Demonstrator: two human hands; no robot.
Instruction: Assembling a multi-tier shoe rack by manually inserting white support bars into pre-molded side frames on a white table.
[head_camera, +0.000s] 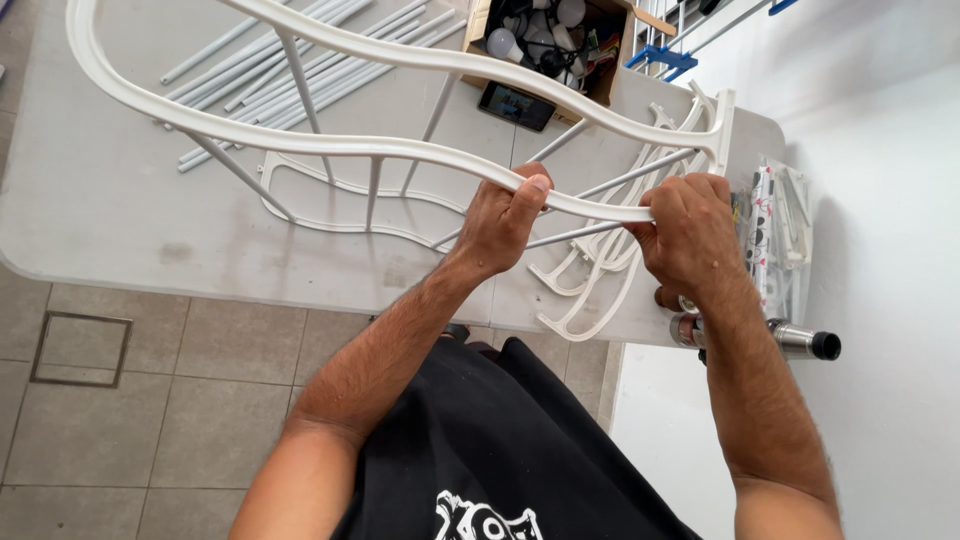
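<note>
Both hands, left (503, 222) and right (690, 232), fingers clamped round wavy white frame rail (330, 145), steadying it above counter (100, 200), loose rods (290, 65) beyond.

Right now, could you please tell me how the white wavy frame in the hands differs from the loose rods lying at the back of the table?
The wavy frame is curved and broad; the loose rods are straight and thin. The frame is lifted above the table, gripped by the left hand and right hand, while the rods lie flat, untouched. The frame already has rods fitted into it; the loose rods are joined to nothing. Both are pale, white or light grey.
</note>
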